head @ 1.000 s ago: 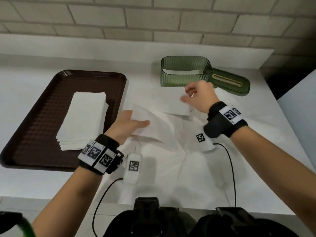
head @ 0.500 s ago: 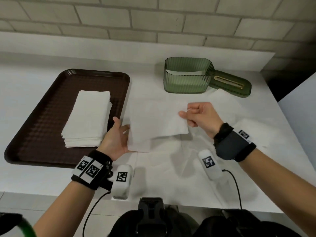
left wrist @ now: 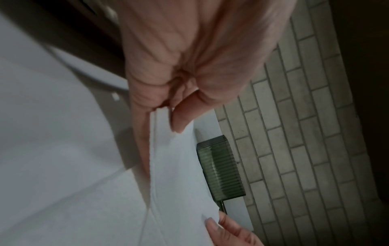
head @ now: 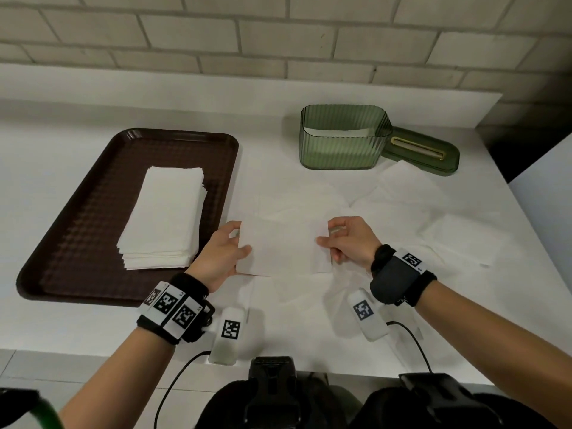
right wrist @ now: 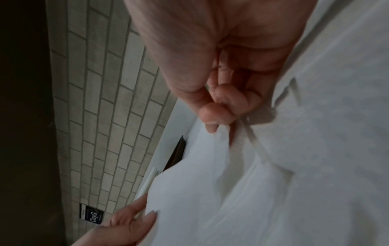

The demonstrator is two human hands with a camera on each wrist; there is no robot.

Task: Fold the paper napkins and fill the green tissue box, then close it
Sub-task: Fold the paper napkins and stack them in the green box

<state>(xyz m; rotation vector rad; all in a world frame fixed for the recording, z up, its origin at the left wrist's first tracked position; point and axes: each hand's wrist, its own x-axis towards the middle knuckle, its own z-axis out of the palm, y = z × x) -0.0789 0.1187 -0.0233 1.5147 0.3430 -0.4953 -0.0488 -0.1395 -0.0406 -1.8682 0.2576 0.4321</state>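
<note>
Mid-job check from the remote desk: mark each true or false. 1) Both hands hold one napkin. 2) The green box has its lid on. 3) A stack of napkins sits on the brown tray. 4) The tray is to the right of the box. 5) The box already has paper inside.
1) True: the left hand and right hand pinch opposite ends of one napkin.
2) False: the green box is open; its lid lies beside it on the right.
3) True: the stack of napkins lies on the brown tray.
4) False: the tray is left of the box.
5) True: white paper shows through the box's wall.
</note>
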